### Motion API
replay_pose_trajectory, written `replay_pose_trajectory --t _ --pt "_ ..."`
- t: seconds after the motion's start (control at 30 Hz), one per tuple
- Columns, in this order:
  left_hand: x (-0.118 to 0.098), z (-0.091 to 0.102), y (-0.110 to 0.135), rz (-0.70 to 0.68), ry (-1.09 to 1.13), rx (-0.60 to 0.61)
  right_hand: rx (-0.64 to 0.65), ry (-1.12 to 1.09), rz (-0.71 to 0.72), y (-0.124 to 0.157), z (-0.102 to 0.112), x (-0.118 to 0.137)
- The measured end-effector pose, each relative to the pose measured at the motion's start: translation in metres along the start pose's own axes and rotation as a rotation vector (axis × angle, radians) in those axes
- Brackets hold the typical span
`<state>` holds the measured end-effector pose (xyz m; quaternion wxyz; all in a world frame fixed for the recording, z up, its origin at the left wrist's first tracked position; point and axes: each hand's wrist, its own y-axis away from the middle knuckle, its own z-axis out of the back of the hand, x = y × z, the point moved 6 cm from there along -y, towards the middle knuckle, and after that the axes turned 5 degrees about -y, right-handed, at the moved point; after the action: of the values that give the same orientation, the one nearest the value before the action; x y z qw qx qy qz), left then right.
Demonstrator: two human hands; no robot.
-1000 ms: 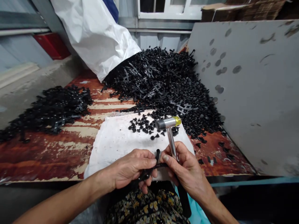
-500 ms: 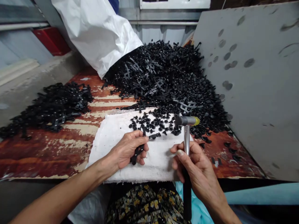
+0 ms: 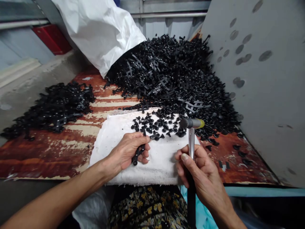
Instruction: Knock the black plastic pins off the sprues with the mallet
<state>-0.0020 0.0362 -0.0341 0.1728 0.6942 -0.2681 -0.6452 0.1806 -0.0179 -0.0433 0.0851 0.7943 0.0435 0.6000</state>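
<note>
near the middle of the frame, we see the left hand (image 3: 128,149) with its grip together, thumb and fingers clamped on a black strip (image 3: 135,159) made of linked pieces. part of the strip hangs below the fingers, over the white cloth (image 3: 162,167), and the rest is partly hidden by the hand. at lower right of centre, the right hand (image 3: 201,163) has its grip wrapped around the handle of a hammer (image 3: 191,143), which stands nearly upright, head uppermost. just beyond the left fingertips lie loose black pegs (image 3: 160,122), scattered over the far part of the cloth. we cannot tell whether the strip touches any of them.

as we judge it, the strip could twist or slip, since the fingers cover only part of it and its pieces look jointed. the hammer could tip if the right grip loosens, because its weight seems to sit at the top. a blow landing near the left fingers could bruise them. a careless sweep could scatter the pegs, and a tug on the cloth could shift them all together. the big heap (image 3: 171,73) at upper centre, steep and loose on the table (image 3: 45,156), could slide down among the pegs if bumped.
</note>
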Motion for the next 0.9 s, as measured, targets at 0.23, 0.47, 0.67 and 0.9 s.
replay_pose_trajectory --t 0.23,0.47,0.67,0.9 --pt "-0.0008 -0.0001 -0.0003 0.008 -0.006 -0.031 0.04 0.014 -0.031 0.0027 -0.0013 0.0015" --pt "0.0005 -0.0002 -0.0006 0.016 0.003 -0.033 0.03 0.021 -0.036 0.0005 -0.0033 0.0039" --pt "0.0004 0.0004 -0.0015 0.019 -0.012 -0.051 0.061 0.052 -0.051 0.0002 -0.003 0.001" --pt "-0.0028 0.0031 -0.0035 0.025 -0.016 -0.044 0.148 0.058 -0.093 0.0029 -0.0046 0.0033"
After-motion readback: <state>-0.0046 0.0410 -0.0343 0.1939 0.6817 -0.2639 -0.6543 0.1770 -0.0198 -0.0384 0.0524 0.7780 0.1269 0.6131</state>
